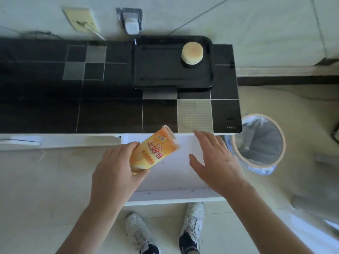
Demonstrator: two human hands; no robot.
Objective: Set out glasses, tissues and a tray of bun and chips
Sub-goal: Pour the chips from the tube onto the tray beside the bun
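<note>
The left hand point(117, 167) is grasping a glossy orange-yellow cylindrical chip canister point(153, 150) with red printed characters, fingers and thumb wrapping its lower half. The canister is tilting, its pale lidded end pointing toward one o'clock, just short of the counter edge. The right hand point(214, 160) is hovering released, fingers straight and spread, holding nothing, at three o'clock from the canister and apart from it. Both hands are hanging over a white, smooth-bottomed open drawer point(176, 196) that is jutting out from beneath the counter.

The low counter point(110, 114) is showing a shiny black glassy top with a pattern of thin pale lines and matte grey dotted squares. At twelve o'clock from the canister, well apart, a black rectangular plastic tray point(157, 70) with rounded corners and a raised rim is lying flat on the counter. A round, flat-topped pale golden bun point(192, 53) is sitting in the tray's far right part, at one o'clock.

At three o'clock from the right hand, a round waste bin point(260, 142) with a pale rim and a crinkled translucent liner is standing on the floor. Two white laced sneakers point(192, 228) are showing at six o'clock.
</note>
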